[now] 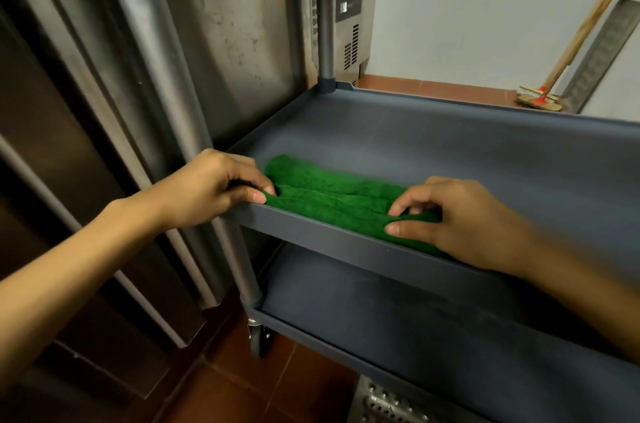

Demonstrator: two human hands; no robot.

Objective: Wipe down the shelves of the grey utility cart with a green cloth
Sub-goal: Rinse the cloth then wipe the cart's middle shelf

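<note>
On middle shelf point(450, 145), along front rim: cloth point(332, 204) bunched lengthwise. Your left hand point(207, 187) pinches left end, right hand point(460, 215) right end, fingers point(398, 228) curled on fabric. Likely mid-task; lower shelf point(415, 318) probably left.

Both forearms outstretched, left hand point(207, 187) and right hand point(460, 218) each pinching green cloth point(332, 201), fingers point(410, 199) curled

Ahead of me, a white wall point(485, 7) meets a reddish tile floor point(277, 381). A wooden-handled broom point(540, 99) and a perforated metal strip point(602, 55) lean at far right. Stainless steel cabinets point(69, 145) fill my left; a vented steel unit point(349, 28) stands behind.
</note>
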